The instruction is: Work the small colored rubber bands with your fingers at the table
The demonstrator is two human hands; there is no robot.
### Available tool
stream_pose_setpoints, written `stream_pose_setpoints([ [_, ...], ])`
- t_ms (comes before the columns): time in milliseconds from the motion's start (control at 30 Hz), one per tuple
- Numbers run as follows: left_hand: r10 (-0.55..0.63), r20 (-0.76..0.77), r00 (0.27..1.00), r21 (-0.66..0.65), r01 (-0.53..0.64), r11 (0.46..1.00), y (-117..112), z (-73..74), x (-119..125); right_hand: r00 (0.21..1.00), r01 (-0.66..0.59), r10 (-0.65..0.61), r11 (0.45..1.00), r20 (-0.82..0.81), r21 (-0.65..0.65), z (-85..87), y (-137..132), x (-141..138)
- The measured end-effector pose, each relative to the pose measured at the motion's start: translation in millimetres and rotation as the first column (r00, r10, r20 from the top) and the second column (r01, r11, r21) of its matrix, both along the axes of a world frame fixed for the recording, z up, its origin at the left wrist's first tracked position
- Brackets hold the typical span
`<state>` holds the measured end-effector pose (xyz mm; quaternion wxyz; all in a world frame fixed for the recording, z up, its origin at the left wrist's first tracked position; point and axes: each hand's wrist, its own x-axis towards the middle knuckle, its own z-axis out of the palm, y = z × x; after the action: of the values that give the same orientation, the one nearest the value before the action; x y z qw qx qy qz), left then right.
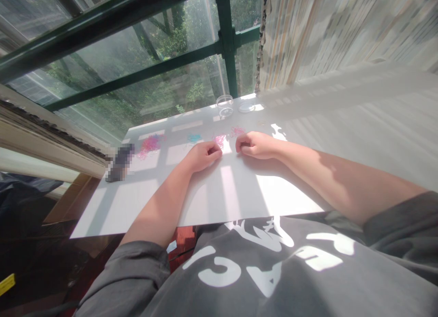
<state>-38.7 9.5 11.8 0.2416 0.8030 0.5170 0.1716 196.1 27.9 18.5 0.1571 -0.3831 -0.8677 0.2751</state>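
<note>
My left hand [205, 155] rests on the white table [143, 203], its fingers curled and the thumb against the index finger. My right hand [255, 144] is curled in the same way, a short gap away. Whatever either hand may hold is too small or hidden to make out. Just beyond them lie two small pink piles [219, 140] of thin strands or loops, perhaps rubber bands. A teal pile [194, 137] of similar pieces sits behind my left wrist. Farther left spreads a larger mixed pile [149, 146], mostly pink with other colours.
A clear round container [224, 108] stands at the table's far edge, with a round lid-like piece [247, 107] right of it. A blurred dark object [119, 163] lies at the left edge. Beyond the table is a green-framed window [226, 43], with a striped curtain [308, 29] at right.
</note>
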Motion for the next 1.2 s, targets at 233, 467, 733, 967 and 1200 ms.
stream_pose_setpoints([
  [233,0.001,0.001,1.0,-0.001,-0.001,1.0,-0.1,0.3,0.3,1.0,0.003,-0.003,1.0,-0.005,-0.001,0.7,-1.2,-0.1],
  [467,-0.003,0.004,1.0,-0.001,0.003,1.0,0.6,-0.1,0.2,1.0,-0.001,0.001,1.0,-0.01,-0.001,0.5,-0.7,0.0],
  [733,-0.001,-0.001,1.0,0.002,0.001,1.0,0.8,-0.8,0.0,1.0,-0.001,0.001,1.0,-0.017,-0.003,-0.6,-0.3,-0.2],
  [967,0.001,0.005,1.0,0.0,-0.001,1.0,0.0,-0.4,0.3,1.0,0.003,-0.003,1.0,-0.016,-0.006,-1.1,-0.2,-0.1],
  [1200,0.009,0.006,1.0,0.0,-0.009,1.0,0.0,-0.5,-0.1,1.0,-0.004,0.004,1.0,-0.014,-0.002,-2.2,0.8,0.1],
])
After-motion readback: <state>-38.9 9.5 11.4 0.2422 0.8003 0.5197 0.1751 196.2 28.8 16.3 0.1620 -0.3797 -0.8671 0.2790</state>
